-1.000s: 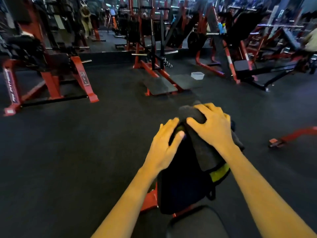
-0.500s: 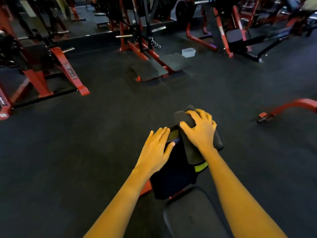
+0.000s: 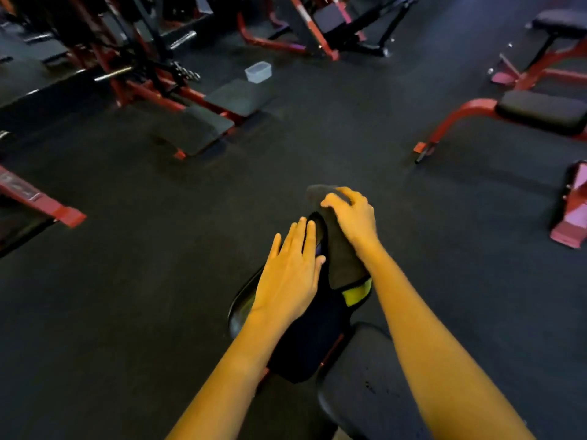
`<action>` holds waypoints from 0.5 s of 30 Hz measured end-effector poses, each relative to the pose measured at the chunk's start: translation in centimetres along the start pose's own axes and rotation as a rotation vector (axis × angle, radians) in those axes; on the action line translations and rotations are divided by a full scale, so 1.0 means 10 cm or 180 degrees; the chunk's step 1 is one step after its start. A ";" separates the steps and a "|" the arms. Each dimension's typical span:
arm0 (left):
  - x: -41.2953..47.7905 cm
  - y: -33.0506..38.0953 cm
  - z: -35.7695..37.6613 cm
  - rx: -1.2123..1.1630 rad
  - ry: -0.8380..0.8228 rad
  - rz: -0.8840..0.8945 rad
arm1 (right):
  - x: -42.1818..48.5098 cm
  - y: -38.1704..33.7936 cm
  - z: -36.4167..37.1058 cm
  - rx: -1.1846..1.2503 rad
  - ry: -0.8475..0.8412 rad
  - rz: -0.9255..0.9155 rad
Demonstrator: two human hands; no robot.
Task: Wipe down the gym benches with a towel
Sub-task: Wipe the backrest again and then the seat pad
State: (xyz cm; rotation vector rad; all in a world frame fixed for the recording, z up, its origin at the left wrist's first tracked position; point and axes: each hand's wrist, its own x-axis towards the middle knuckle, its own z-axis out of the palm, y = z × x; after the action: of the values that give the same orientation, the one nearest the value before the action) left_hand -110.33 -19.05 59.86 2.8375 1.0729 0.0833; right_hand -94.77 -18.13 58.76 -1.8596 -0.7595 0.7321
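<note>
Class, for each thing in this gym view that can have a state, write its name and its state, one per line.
towel: draped over the back pad's far end, gripped.
right hand: fingers curled on the towel.
left hand: flat, fingers straight, resting on the back pad.
back pad: partly covered by the towel.
plastic container: upright on the floor; lid unclear.

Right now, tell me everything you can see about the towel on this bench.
The towel is a dark grey, soft-looking cloth with a bright yellow-green band at its near end. It lies lengthwise along the right side of the black bench pad, and its far end is bunched up beyond the pad's tip. The right hand grips it near that far end, fingers curled over it. The left hand lies flat on the pad right beside it.
</note>
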 end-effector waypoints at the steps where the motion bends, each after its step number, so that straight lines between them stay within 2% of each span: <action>1: 0.08 0.02 0.00 0.0074 0.0011 0.0060 | 0.11 0.05 -0.07 0.0408 -0.0160 0.0241; 3: 0.25 0.07 0.06 0.0285 0.0073 0.0162 | 0.25 0.25 -0.18 0.0896 -0.0447 0.0658; 6: 0.52 0.21 0.15 0.1123 0.0063 0.0275 | 0.34 0.56 -0.19 0.1210 -0.0751 0.0798; 9: 0.85 0.44 0.25 0.1968 -0.0428 0.0730 | 0.49 0.92 -0.11 0.1413 -0.0878 0.0723; 12: 1.05 0.66 0.46 0.2840 -0.1127 0.1087 | 0.61 1.30 -0.02 0.1280 -0.0998 0.0649; 15: 1.09 0.82 0.77 0.3290 -0.1449 0.1394 | 0.62 1.74 0.08 0.1041 -0.1020 0.0749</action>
State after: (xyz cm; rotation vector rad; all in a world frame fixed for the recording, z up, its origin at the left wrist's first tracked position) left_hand -96.08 -18.58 53.29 3.5559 0.4074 -1.3772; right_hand -88.30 -18.93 41.49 -1.5650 -0.5796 1.2490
